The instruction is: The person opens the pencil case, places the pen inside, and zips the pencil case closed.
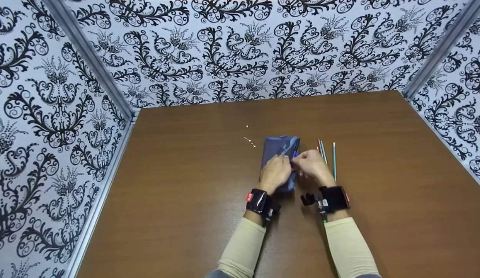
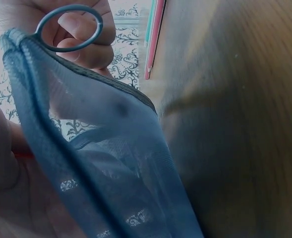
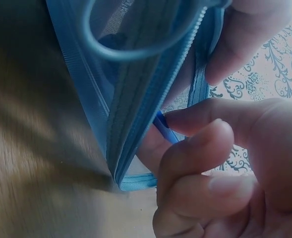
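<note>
While looking down at the desk (image 1: 178,193) in the head view, found the blue mesh pouch (image 1: 271,146) near its middle, set lengthwise from twelve to six o'clock, with the left hand (image 1: 276,172) over the six o'clock half and the right hand (image 1: 311,164) at the three o'clock edge. Noted the left hand as only partly closed, apparently gripping one lip of the pouch's mouth. Saw the right hand well curled, seemingly pinching a slim blue pen (image 3: 164,126) at the parted zip (image 3: 155,94). Could not tell the pen's depth inside.

Judged the pouch light and limp, apt to sag, fold and give under any squeeze; hardly breakable, though perhaps easy to snag. Took the zip band for the stiffest part, so favoured a hold there over one on the slack mesh. Picked out the ring pull (image 3: 118,54) as the surest grip for the zip itself. Expected a light, rigid, smooth and slightly slippery pen, best pinched by the barrel.

Spotted a close pair of pencils (image 1: 323,150) toward two o'clock from the pouch, and a green pencil (image 1: 334,158) toward three; reckoned on stiff, light shafts, possibly prone to rolling if nudged.
</note>
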A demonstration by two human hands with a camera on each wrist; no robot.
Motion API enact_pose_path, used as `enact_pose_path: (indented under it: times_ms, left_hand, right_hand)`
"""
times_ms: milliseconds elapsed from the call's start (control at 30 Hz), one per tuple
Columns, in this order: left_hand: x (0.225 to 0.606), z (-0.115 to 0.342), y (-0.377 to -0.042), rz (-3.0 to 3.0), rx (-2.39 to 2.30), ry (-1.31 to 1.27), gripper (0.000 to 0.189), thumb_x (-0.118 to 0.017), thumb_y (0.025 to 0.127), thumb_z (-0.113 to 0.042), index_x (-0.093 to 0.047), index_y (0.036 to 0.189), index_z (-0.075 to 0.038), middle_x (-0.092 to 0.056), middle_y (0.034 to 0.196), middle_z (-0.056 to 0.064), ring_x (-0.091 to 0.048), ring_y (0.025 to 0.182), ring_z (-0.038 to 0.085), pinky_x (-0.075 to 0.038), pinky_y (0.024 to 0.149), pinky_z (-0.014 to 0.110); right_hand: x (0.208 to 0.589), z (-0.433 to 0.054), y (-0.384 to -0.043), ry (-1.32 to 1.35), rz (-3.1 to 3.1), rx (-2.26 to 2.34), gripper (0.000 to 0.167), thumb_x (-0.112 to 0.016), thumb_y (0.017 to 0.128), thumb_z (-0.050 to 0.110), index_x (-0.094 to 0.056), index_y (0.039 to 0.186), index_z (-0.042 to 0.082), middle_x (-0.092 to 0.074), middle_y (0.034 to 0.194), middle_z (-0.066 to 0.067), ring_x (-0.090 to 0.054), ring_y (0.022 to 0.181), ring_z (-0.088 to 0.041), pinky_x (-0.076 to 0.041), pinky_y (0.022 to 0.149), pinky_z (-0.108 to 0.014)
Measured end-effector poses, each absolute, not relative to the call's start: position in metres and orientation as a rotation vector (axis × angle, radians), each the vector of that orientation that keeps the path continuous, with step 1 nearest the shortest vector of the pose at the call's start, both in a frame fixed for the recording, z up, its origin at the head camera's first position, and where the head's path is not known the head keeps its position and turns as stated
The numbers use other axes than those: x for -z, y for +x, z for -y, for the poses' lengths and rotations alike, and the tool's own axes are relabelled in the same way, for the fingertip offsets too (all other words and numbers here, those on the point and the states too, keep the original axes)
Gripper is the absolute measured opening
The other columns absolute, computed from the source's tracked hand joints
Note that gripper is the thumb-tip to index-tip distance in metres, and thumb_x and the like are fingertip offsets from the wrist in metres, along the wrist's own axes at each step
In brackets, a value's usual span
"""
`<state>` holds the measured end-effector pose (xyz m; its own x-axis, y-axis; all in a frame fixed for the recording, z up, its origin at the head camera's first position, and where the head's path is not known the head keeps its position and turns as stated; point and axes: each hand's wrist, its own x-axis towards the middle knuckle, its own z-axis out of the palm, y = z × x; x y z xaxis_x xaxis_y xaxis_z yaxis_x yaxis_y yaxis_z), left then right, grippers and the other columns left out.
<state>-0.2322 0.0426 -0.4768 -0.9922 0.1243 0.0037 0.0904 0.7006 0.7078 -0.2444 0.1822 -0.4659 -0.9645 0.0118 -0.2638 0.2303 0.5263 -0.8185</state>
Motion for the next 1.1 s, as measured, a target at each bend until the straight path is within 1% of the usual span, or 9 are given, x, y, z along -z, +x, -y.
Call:
enact_pose_path:
  times_ms: [133, 333, 633, 833, 933, 1100]
  left_hand:
    - [0.4766, -0.0423, -0.2322, -2.86, -1.177, 0.181, 0.045, -0.034, 0.105, -0.03, -0.071, 0.112, -0.008, -0.066, 0.105, 0.008, -0.066, 0.099, 0.03, -0.052, 0.085, 0.043]
    - [0.4765, -0.0423, -0.2323, -2.866, -1.172, 0.197, 0.044, -0.033, 0.105, -0.029, -0.071, 0.116, -0.009, -0.067, 0.108, 0.009, -0.066, 0.103, 0.03, -0.051, 0.087, 0.044]
    - [0.4777, -0.0417, -0.2324, -2.856, -1.181, 0.196, 0.043, -0.034, 0.105, -0.029, -0.071, 0.115, -0.009, -0.066, 0.107, 0.008, -0.066, 0.1, 0.03, -0.052, 0.085, 0.043]
    - [0.4775, -0.0421, -0.2322, -2.853, -1.174, 0.182, 0.045, -0.033, 0.105, -0.031, -0.071, 0.112, -0.009, -0.067, 0.111, 0.009, -0.066, 0.105, 0.031, -0.051, 0.088, 0.045]
    - [0.4772, -0.0425, -0.2324, -2.859, -1.169, 0.187, 0.045, -0.032, 0.105, -0.03, -0.07, 0.117, -0.01, -0.067, 0.115, 0.009, -0.065, 0.109, 0.032, -0.051, 0.09, 0.046]
    - [0.4773, -0.0426, -0.233, -2.857, -1.174, 0.199, 0.045, -0.032, 0.105, -0.029, -0.069, 0.122, -0.011, -0.067, 0.117, 0.01, -0.064, 0.11, 0.031, -0.05, 0.092, 0.045]
  right_hand:
    - [0.4655, -0.1816, -0.2447, 0.216, -2.55, 1.386, 0.026, -0.057, 0.093, 0.013, -0.071, 0.104, -0.006, -0.052, 0.05, 0.003, -0.043, 0.038, -0.005, -0.035, 0.037, -0.02]
    - [0.4646, -0.181, -0.2449, 0.226, -2.566, 1.354, 0.028, -0.058, 0.094, 0.015, -0.071, 0.106, -0.005, -0.052, 0.05, 0.003, -0.044, 0.038, -0.006, -0.035, 0.038, -0.021]
    - [0.466, -0.1803, -0.245, 0.233, -2.553, 1.37, 0.026, -0.057, 0.094, 0.015, -0.071, 0.104, -0.005, -0.052, 0.052, 0.002, -0.044, 0.039, -0.006, -0.035, 0.038, -0.02]
    - [0.468, -0.1816, -0.2447, 0.17, -2.61, 1.338, 0.027, -0.056, 0.091, 0.014, -0.073, 0.101, -0.004, -0.052, 0.049, 0.002, -0.044, 0.039, -0.006, -0.036, 0.039, -0.021]
    - [0.4687, -0.1818, -0.2449, 0.146, -2.631, 1.328, 0.028, -0.055, 0.089, 0.014, -0.074, 0.1, -0.004, -0.052, 0.049, 0.003, -0.044, 0.039, -0.006, -0.036, 0.039, -0.02]
    - [0.4695, -0.1816, -0.2454, 0.168, -2.6, 1.352, 0.028, -0.055, 0.09, 0.013, -0.073, 0.102, -0.005, -0.052, 0.051, 0.003, -0.044, 0.04, -0.006, -0.036, 0.04, -0.02]
